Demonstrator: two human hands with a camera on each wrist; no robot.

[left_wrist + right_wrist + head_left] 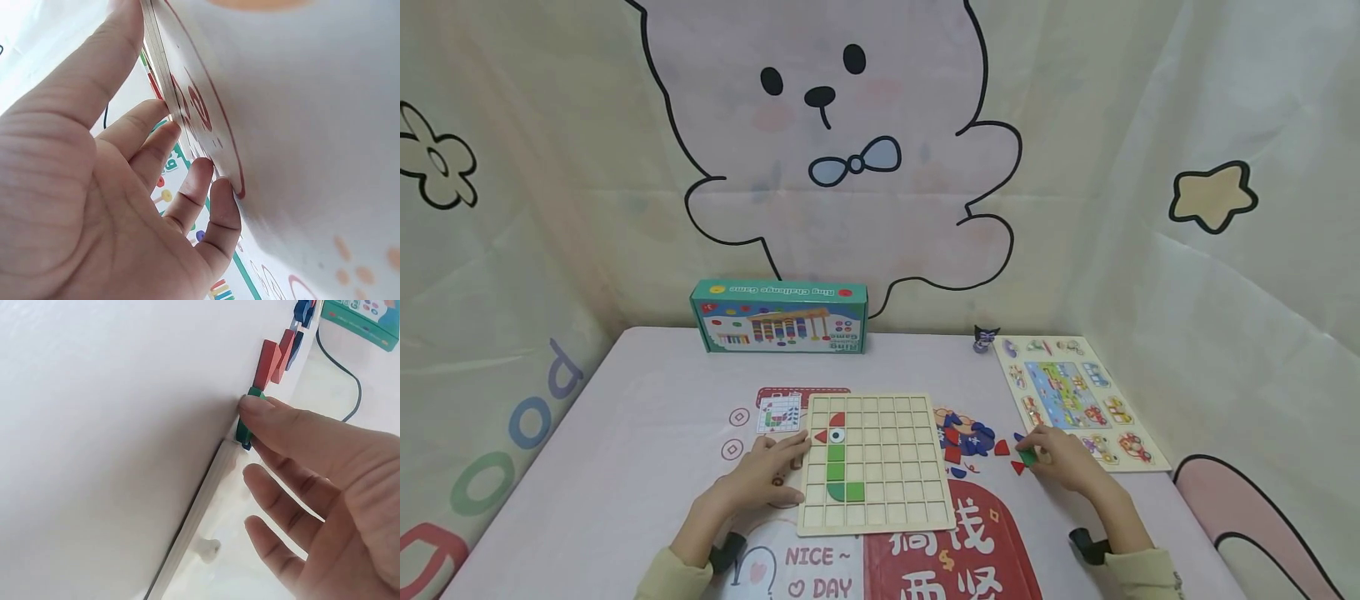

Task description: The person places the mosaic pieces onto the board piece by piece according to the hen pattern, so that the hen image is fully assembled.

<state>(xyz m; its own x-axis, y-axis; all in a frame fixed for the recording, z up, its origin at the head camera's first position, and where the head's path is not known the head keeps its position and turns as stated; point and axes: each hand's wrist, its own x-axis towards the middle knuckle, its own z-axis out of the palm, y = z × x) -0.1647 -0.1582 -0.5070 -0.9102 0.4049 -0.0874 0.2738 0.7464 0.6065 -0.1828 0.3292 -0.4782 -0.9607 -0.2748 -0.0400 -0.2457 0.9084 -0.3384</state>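
A cream wooden grid board (895, 467) lies on the table with tiles in its left columns: a red rounded piece (838, 419), a red triangle (822, 436), an eye tile (837, 435), green squares (836, 471) and a green rounded piece (836, 492). My left hand (760, 475) rests at the board's left edge, thumb and fingers spread and touching it. To the right of the board, my right hand (1063, 458) pinches a small green tile (244, 428) between thumb and index finger. Its exact shape is partly hidden by the fingers.
Loose red tiles (952, 455) and blue tiles (958, 472) lie between board and right hand. A picture puzzle board (1067, 392) is at the right. Behind stand a green game box (782, 321) and a small dark figurine (983, 339). A pattern card (779, 413) lies at the board's upper left.
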